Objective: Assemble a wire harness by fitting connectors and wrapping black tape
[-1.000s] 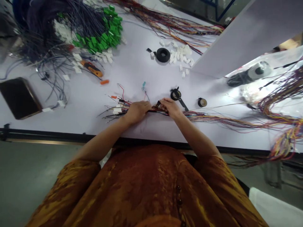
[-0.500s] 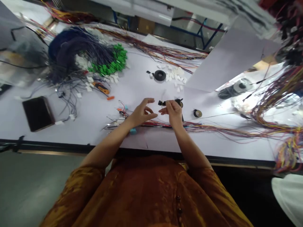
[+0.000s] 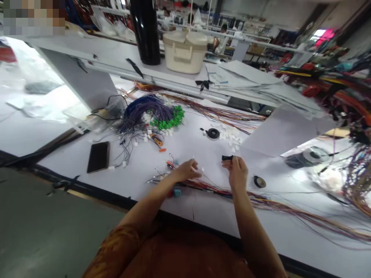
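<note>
My right hand [image 3: 238, 175] pinches a small strip of black tape [image 3: 227, 158], which sticks out to the left of the fingertips. To its left, my left hand [image 3: 188, 170] is closed, fingers bent together above the wire bundle; a small white piece [image 3: 202, 170] shows by its fingertips, and what the hand holds is too small to make out. Below both hands a long bundle of red and dark wires [image 3: 269, 204] runs across the white table. A roll of tape [image 3: 259, 182] lies right of my right hand.
A black tape roll [image 3: 213, 133] lies beside white connectors [image 3: 232, 136]. Purple wires with green connectors [image 3: 171, 120], an orange cutter [image 3: 156, 139] and a dark phone [image 3: 98, 156] are at the left. A shelf above bears a beige container [image 3: 185, 54].
The view has tilted up and shows the shelf. My left hand has gone from spread fingers to closed ones. The hands are farther apart, and the black strip stays in my right hand.
</note>
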Demonstrator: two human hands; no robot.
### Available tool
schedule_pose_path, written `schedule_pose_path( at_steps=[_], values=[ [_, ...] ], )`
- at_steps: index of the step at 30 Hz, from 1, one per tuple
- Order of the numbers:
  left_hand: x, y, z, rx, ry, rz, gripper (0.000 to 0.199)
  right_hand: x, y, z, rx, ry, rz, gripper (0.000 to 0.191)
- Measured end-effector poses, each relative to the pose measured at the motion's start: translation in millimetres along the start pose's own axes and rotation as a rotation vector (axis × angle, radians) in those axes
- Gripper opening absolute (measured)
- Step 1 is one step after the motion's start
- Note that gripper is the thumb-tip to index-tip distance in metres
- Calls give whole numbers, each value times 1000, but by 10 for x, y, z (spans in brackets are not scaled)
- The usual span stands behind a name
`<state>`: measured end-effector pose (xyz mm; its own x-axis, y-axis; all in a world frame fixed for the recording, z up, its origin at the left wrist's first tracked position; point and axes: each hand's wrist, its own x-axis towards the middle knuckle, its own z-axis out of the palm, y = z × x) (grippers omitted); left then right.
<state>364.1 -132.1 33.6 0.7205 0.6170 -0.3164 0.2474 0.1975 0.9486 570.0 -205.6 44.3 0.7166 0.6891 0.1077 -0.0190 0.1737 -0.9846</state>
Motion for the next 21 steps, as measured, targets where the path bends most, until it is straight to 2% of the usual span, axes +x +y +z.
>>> schedule_pose_path(
  at_steps=[1, 4, 6, 7, 9, 11, 13, 14, 16, 19, 20, 21],
  values=[
    [-47, 104, -50, -47, 18, 20, 52, -74, -20, 46, -97, -24, -114, 34],
    [-157, 357, -92, -313, -114, 39, 61, -343, -82, 253, -409, -193, -601, 19],
    [-208, 421, -83, -432, -90, 70, 61, -470, -112, 399, -483, -335, -835, 14],
    [-233, 430, -94, -451, -49, 91, 60, -505, -126, 461, -483, -395, -890, 15],
    [-285, 454, -189, -426, 9, 137, 56, -532, -166, 556, -481, -498, -922, 20],
    [-344, 566, -412, -350, 96, 211, 47, -539, -234, 615, -490, -610, -911, 37],
    [-400, 829, -767, -234, 297, 318, 33, -567, -328, 647, -472, -679, -873, 57],
    [-424, 1015, -980, -170, 452, 376, 25, -593, -377, 656, -452, -683, -846, 61],
    [-456, 1446, -1433, -55, 672, 478, 21, -666, -455, 659, -411, -667, -790, 53],
    [-442, 2026, -2039, -21, 727, 519, 25, -793, -461, 616, -385, -723, -718, 33],
    [-420, 2158, -2199, -8, 768, 528, 26, -832, -427, 583, -381, -752, -682, 32],
    [-392, 2255, -2338, 33, 752, 489, 25, -867, -378, 540, -377, -776, -638, 33]
  ],
)
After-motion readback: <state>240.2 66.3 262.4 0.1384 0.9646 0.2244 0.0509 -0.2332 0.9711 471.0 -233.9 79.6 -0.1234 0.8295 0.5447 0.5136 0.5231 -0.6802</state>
